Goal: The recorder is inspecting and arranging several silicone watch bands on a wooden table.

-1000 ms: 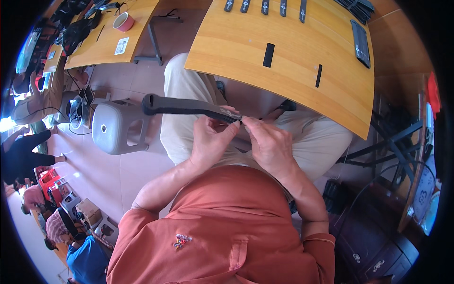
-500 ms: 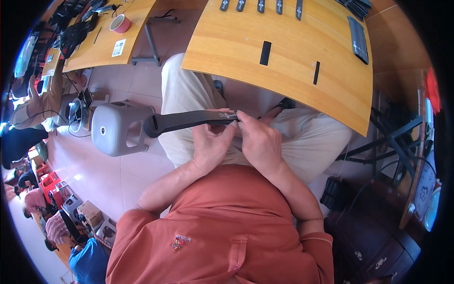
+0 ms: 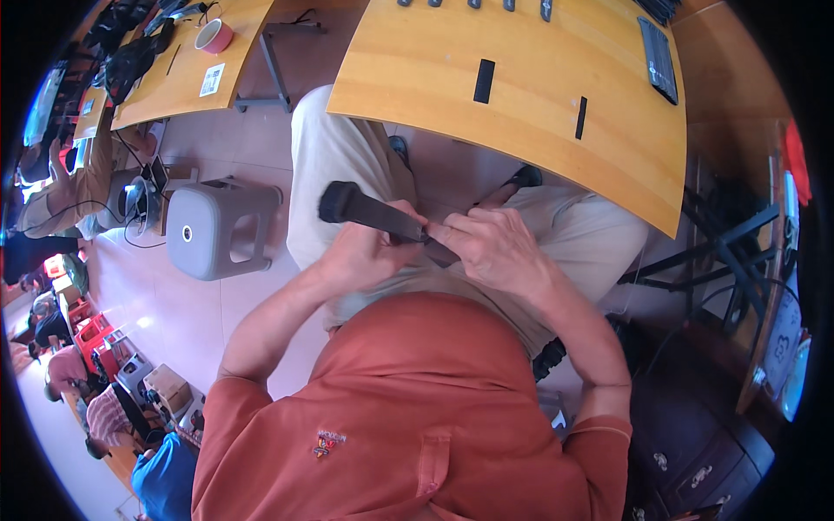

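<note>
Black strap (image 3: 380, 214), held over the beige trousers (image 3: 323, 156), looks unfinished: the left hand (image 3: 365, 253) grips it, the right hand (image 3: 491, 245) seemingly pinches its right end (five dark strap ends (image 3: 546, 9) line the far edge of the counter (image 3: 400, 91)).

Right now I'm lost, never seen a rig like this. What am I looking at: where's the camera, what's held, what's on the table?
There's no robot: it's a seated person's bare hands. The view comes from the left of two fisheye cameras worn on the head, looking down, so straight edges bend toward the rim. The left hand grips a dark strap. The right hand has its fingertips at the strap's right end; whether they pinch it is unclear. On the wooden table ahead lie two short black strips, a flat dark piece near the right edge, and a row of dark ends cut off by the picture's top.
</note>
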Demonstrator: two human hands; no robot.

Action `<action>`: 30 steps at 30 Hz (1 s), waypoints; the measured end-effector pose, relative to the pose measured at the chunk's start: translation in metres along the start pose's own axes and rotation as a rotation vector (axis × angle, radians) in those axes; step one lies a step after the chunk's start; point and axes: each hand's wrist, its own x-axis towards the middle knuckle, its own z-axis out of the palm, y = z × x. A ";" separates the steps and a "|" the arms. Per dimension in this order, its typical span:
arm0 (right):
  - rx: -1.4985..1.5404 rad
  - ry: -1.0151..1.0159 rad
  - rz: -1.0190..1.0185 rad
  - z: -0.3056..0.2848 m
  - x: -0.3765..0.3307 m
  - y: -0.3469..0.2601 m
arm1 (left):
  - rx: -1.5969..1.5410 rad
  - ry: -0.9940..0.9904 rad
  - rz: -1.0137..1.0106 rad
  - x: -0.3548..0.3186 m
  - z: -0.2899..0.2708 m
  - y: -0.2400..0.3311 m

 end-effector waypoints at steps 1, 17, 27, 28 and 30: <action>-0.028 -0.050 -0.092 -0.003 0.001 0.003 | 0.018 -0.101 0.021 0.001 -0.008 0.007; 0.180 0.007 0.082 -0.007 0.002 -0.012 | -0.274 0.001 -0.020 -0.003 0.008 0.007; 0.386 -0.029 0.131 -0.010 0.005 -0.008 | -0.470 -0.127 -0.074 0.000 0.000 0.002; 0.510 0.017 0.165 -0.003 0.001 -0.007 | -0.531 -0.145 -0.075 -0.001 0.001 0.004; 0.622 0.071 0.193 0.009 -0.006 -0.003 | -0.536 -0.168 -0.054 -0.004 0.003 0.006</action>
